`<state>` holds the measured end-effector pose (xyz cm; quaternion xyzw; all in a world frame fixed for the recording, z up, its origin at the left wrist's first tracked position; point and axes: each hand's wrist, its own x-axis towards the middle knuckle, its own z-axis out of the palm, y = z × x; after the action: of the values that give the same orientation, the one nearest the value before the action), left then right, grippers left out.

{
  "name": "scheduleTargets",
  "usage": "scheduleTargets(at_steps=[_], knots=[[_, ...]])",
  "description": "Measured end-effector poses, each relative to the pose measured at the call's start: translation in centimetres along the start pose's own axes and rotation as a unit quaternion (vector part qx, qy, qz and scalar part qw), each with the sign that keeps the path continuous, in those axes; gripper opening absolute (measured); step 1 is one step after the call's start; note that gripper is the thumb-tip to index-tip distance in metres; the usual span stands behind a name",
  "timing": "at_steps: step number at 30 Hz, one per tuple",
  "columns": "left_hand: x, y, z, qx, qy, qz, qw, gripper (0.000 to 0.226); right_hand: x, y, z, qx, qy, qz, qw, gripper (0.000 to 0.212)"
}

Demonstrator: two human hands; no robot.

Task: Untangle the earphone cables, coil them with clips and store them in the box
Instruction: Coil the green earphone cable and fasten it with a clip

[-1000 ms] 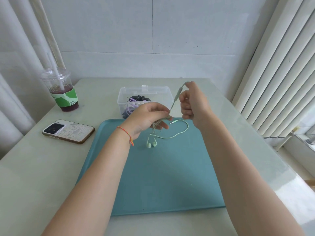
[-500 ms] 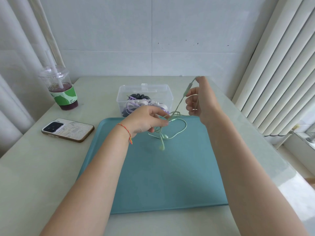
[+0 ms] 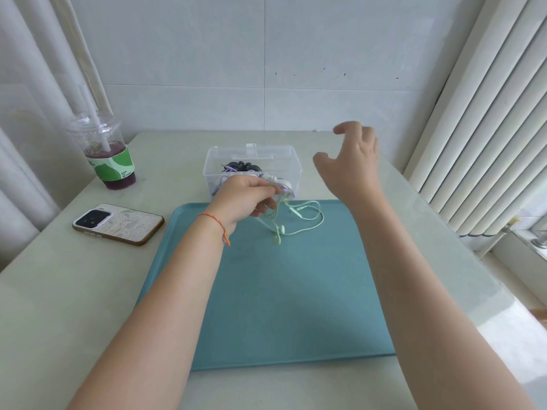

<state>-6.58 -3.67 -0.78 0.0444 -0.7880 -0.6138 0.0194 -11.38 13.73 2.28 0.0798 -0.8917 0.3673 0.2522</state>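
Note:
My left hand point(image 3: 247, 196) pinches the pale green earphone cable point(image 3: 307, 224) just above the far edge of the teal tray point(image 3: 266, 306). Loose loops, the plug and both earbuds point(image 3: 278, 232) hang down and lie on the tray. My right hand point(image 3: 353, 161) is raised to the right of the box with its fingers spread and nothing in it. The clear plastic box point(image 3: 253, 164) stands behind the tray and holds purple cables and dark clips.
A phone point(image 3: 118, 223) lies face down left of the tray. An iced drink cup with a straw point(image 3: 103, 152) stands at the far left. Curtains hang at the left, and vertical blinds cover the right side beside the table edge.
My right hand has let go of the cable's remote end and lifted up, open. The cable has dropped into loops on the tray. My left hand stays pinching it.

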Motion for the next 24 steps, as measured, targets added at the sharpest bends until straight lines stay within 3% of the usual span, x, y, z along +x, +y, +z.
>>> scheduleTargets(at_steps=[2,4,6,8,11,14,18,24], knots=[[0.2,0.0,-0.2,-0.075,0.002,-0.025,0.997,0.017,-0.3,-0.9,-0.2,0.027,-0.016,-0.049,0.998,0.022],[0.3,0.2,-0.5,-0.16,-0.008,-0.05,0.986,0.017,-0.6,-1.8,-0.7,0.09,-0.132,-0.008,0.987,0.014],[0.3,0.4,-0.7,-0.223,-0.018,-0.062,0.973,0.018,-1.1,-2.2,-0.8,0.099,-0.28,0.021,0.955,0.027],[0.2,0.6,-0.7,-0.264,-0.019,-0.074,0.961,0.019,-1.6,-2.0,-0.4,0.046,-0.36,0.001,0.932,0.042],[0.5,0.6,-0.8,-0.306,-0.003,-0.079,0.949,0.016,-1.6,-1.4,0.2,0.055,-0.364,-0.007,0.93,0.031],[0.6,0.4,-0.9,-0.269,-0.03,-0.053,0.961,0.005,-1.3,-1.1,0.2,0.121,-0.365,0.002,0.923,0.018],[0.4,0.3,-0.4,-0.209,-0.026,-0.022,0.977,0.02,-1.1,-0.8,0.1,0.187,-0.349,0.035,0.918,0.019],[0.3,0.5,0.2,-0.189,0.008,-0.011,0.982,0.024,-1.4,-0.8,0.2,0.238,-0.346,0.081,0.904,0.022]])
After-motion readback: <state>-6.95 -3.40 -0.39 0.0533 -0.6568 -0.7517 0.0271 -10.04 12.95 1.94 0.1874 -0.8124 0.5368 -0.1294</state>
